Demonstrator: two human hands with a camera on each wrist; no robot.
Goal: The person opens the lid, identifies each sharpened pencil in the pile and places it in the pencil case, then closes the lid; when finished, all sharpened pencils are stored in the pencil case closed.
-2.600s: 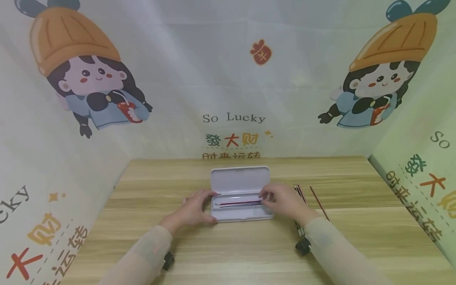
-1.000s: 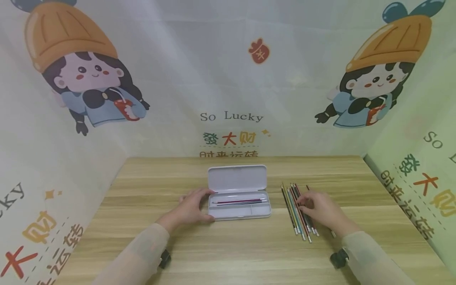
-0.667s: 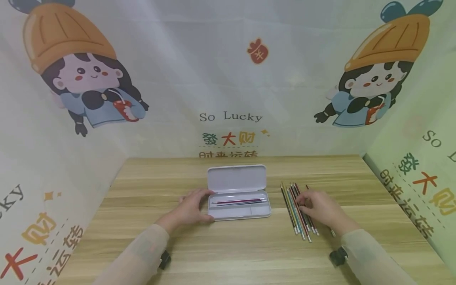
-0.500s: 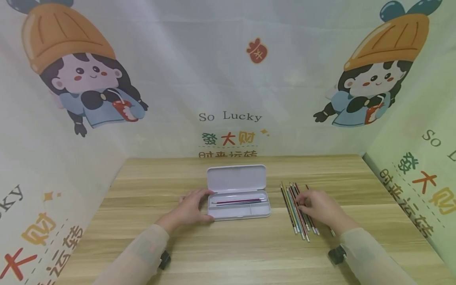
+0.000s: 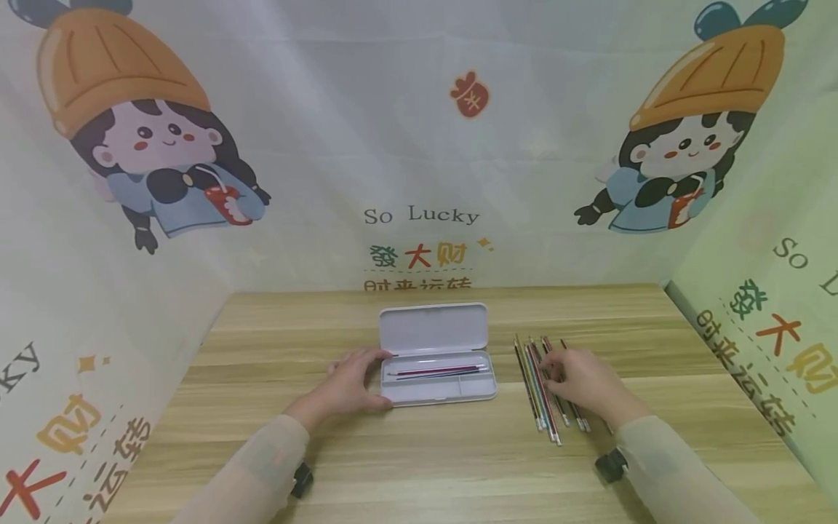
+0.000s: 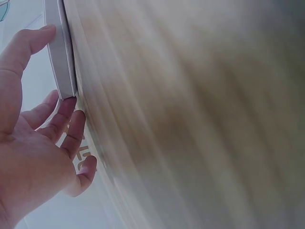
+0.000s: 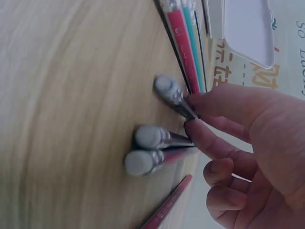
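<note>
An open white pencil case [image 5: 419, 393] lies on the table with its lid [image 5: 433, 327] raised at the back. Several pencils [image 5: 435, 372] lie lengthwise in its rear compartment. My left hand [image 5: 347, 382] grips the case's left end, thumb at the front corner and fingers at the rear one. To the right of the case, my right hand [image 5: 585, 380] is over a loose bunch of pencils [image 5: 535, 393]. The right wrist view shows its thumb and index finger pinching a dark pencil [image 7: 172, 95] with a white eraser, between a red pencil [image 7: 182, 43] and two others with erasers [image 7: 150, 137].
The wooden table [image 5: 406, 466] meets a printed cloth backdrop [image 5: 314, 145] behind and at both sides. One more red pencil [image 7: 167, 205] lies apart, on the far side of the bunch from the case.
My right hand has gone from the case to the pencil bunch. Lately it has shifted slightly, and a gap has opened among the pencils. My left hand has kept its hold.
</note>
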